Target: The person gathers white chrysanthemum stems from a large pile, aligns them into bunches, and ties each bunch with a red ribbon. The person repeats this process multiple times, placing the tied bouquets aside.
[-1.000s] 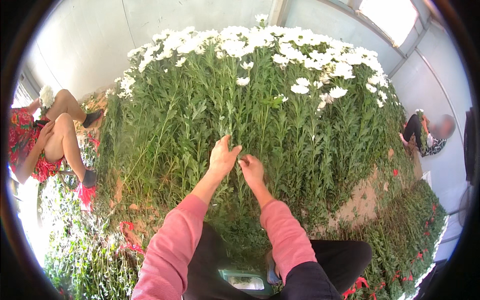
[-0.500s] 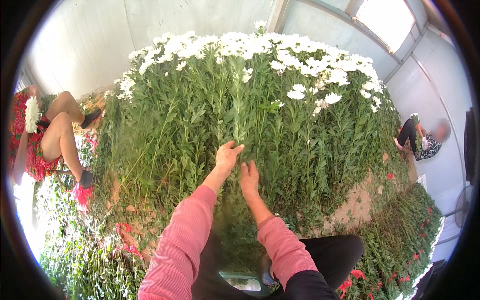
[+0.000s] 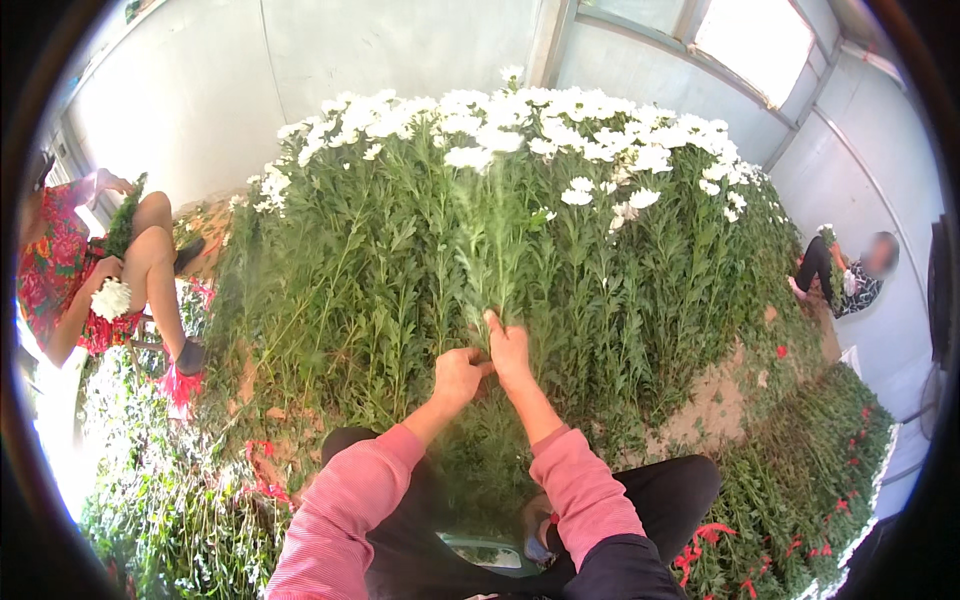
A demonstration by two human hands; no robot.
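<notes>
White chrysanthemums (image 3: 490,240) with long leafy green stems stand out in front of me, blurred by motion, their blooms pointing away. My right hand (image 3: 510,350) is closed round the stems, thumb pointing up along them. Just below and to the left, my left hand (image 3: 459,377) is closed at the lower part of the same stems, its fingertips near my right wrist. The stems inside both hands are hidden. Behind them lies a broad bank of more white chrysanthemums (image 3: 640,260), blooms at the far side and stems toward me.
At the left a seated person (image 3: 75,260) holds a white chrysanthemum. Another person (image 3: 855,280) sits far right. Bundles with red ties (image 3: 800,490) lie at lower right, and more greenery (image 3: 190,500) at lower left. A pale green stool (image 3: 490,552) shows between my legs.
White blooms now show atop the stems before me. My right hand has risen and closed round them; my left hand has dropped lower. The person at left has shifted the flower they hold.
</notes>
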